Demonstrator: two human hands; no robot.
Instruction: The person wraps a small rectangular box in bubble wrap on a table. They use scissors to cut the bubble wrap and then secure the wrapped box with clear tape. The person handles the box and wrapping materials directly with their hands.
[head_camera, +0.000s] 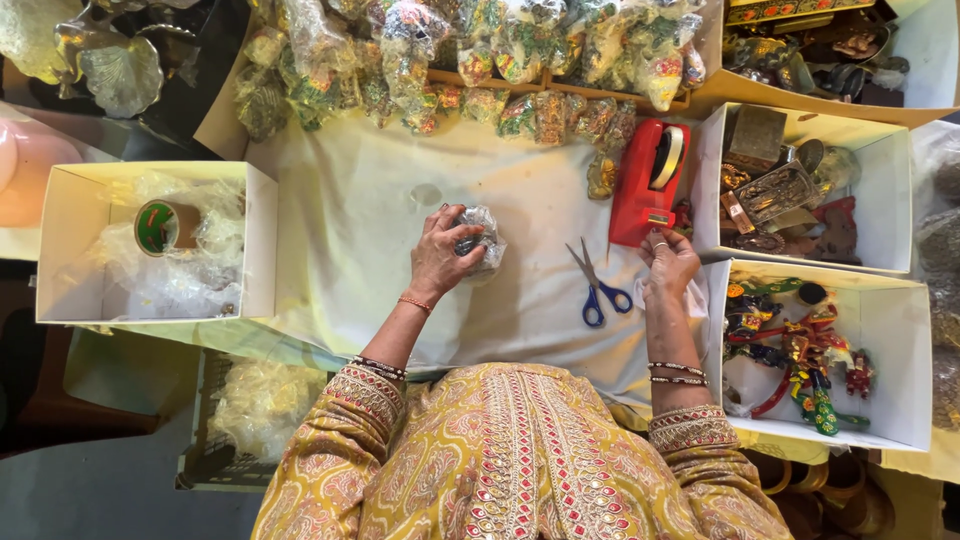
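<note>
Head cam looking straight down: the left hand (437, 255) is clamped over a small item wrapped in clear plastic (480, 238), pressing it on the white cloth (360, 220) about mid-frame. The right hand (670, 262) sits right of center with fingers curled just below the red tape dispenser (648, 182); can't tell if it's pinching anything. Blue-handled scissors (597, 285) lie between the hands. White boxes (880, 150) of trinkets on the right, another box with a tape roll (158, 226) at left, wrapped packets (500, 60) along the top.
</note>
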